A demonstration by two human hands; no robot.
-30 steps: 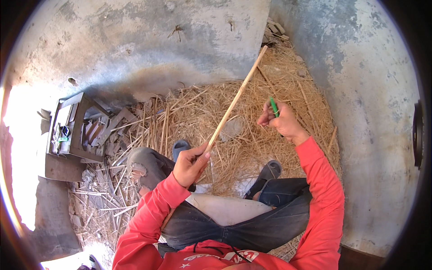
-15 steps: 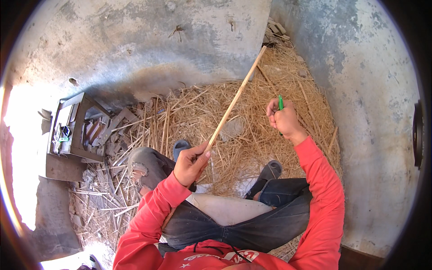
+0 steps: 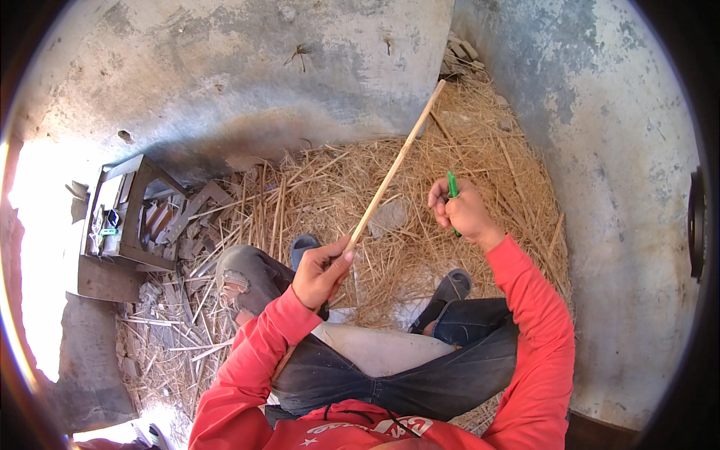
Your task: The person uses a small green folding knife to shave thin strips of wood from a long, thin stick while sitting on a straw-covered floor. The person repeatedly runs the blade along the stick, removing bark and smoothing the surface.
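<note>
My left hand grips the near end of a long thin wooden stick that points up and away toward the back wall. My right hand is closed around a green-handled tool, held upright, off to the right of the stick and apart from it. Both arms wear red sleeves. I sit on the ground with knees bent, in dark jeans and sandals.
Straw and split cane strips cover the ground ahead. A small metal box of tools stands at the left beside wood scraps. Grey concrete walls curve around the back and right. A flat stone lies in the straw.
My right hand has drawn left and slightly down, turning the green tool more upright. The left hand and the stick have hardly moved.
</note>
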